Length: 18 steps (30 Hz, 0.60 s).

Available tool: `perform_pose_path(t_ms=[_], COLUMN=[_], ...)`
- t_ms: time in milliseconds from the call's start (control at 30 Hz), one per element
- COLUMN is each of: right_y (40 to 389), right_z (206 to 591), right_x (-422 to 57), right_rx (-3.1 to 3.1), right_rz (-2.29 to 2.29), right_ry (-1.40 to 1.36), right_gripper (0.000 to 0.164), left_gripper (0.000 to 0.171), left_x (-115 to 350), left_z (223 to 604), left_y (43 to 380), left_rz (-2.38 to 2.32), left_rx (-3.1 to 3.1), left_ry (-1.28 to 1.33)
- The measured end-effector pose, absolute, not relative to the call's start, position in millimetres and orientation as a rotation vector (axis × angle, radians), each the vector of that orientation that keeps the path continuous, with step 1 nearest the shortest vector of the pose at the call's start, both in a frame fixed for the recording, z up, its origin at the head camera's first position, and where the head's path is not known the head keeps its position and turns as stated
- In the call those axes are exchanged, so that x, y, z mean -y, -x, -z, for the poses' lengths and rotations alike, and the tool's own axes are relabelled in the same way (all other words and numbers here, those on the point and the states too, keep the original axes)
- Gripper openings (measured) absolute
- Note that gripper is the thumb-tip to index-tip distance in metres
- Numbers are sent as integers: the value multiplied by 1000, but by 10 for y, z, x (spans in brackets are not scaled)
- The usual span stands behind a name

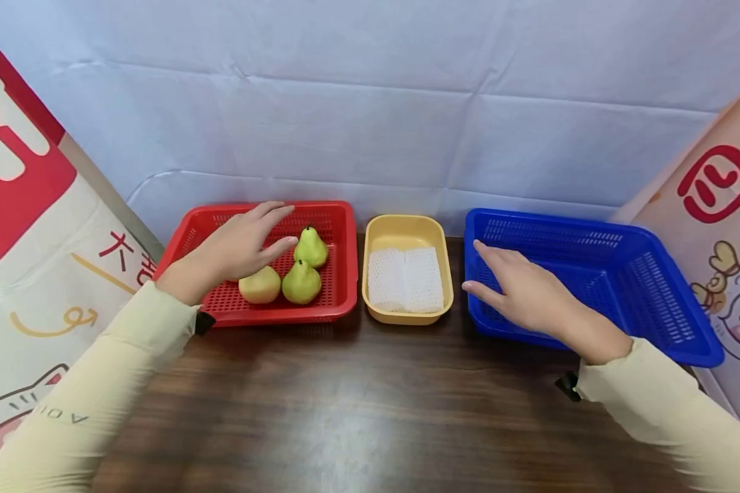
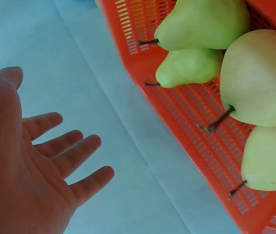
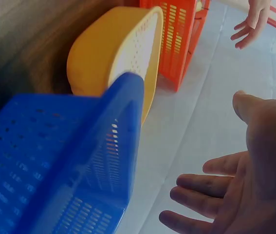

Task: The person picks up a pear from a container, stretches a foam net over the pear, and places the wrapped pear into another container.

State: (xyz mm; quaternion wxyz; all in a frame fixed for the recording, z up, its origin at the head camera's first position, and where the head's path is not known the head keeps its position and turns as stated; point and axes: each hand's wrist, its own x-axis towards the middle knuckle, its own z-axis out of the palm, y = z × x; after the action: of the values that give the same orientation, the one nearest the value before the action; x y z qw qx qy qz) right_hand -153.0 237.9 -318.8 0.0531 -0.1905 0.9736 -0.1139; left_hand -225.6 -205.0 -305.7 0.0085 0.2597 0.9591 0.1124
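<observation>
In the head view my left hand (image 1: 237, 239) hovers over the red basket (image 1: 345, 301) with fingers extended, holding nothing. Two green pears (image 1: 311, 248) and a rounder, pale yellow pear (image 1: 260, 285) lie in that basket. The left wrist view shows a second pale pear (image 2: 269, 158), which the hand hides from the head camera. My right hand (image 1: 527, 291), its fingers spread and holding nothing, is above the left part of the blue basket (image 1: 684, 301). Between the baskets stands a yellow tray (image 1: 407, 318) holding white foam net sleeves (image 1: 405, 279).
All the containers stand in a row at the back of a dark wooden table (image 1: 345, 404). Behind them hangs a pale cloth (image 1: 370, 123). Printed panels flank the table at left (image 1: 99, 226) and right (image 1: 728, 274).
</observation>
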Motion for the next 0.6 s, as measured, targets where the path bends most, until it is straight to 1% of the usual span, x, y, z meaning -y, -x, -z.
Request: perform_pose_path(t_ms=[333, 600], right_y=[1277, 1164], right_z=[3308, 3486], right_x=[-2400, -2417], right_rx=[-3004, -3042], right_rz=[344, 387], right_ry=[497, 504], right_gripper=[79, 67], left_gripper=[71, 68], left_x=[2342, 2477], left_z=[3067, 3168], left_y=[1966, 1879], left_rz=[-496, -611], left_rx=[-2983, -2950], left_ry=[-651, -560])
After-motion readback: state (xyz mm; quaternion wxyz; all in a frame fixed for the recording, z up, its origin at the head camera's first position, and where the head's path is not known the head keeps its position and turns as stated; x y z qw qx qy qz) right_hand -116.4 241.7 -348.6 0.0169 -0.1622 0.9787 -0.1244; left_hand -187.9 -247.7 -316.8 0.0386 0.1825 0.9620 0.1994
